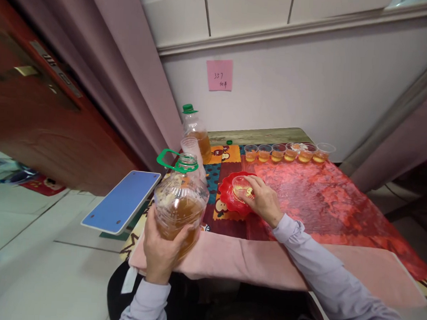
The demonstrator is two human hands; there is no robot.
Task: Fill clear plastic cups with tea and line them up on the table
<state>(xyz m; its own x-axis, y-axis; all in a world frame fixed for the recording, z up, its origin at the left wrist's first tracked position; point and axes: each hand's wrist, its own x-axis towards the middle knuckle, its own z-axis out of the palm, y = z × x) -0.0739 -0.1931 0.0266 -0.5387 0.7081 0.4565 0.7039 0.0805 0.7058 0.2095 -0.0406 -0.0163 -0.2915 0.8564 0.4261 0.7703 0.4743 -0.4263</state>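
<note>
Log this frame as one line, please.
left hand: grips large oil bottle, cap off | right hand: holds small clear cup over red dish | six filled cups at table's far edge

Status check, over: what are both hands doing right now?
Left hand grips big oil jug, cap off. Right hand holds small clear cup over red dish. Nothing between them.

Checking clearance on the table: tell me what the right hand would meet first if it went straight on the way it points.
The right hand already touches the clear cup in the red dish. Beyond them, probably the stacked cups, though depth is unclear.
</note>
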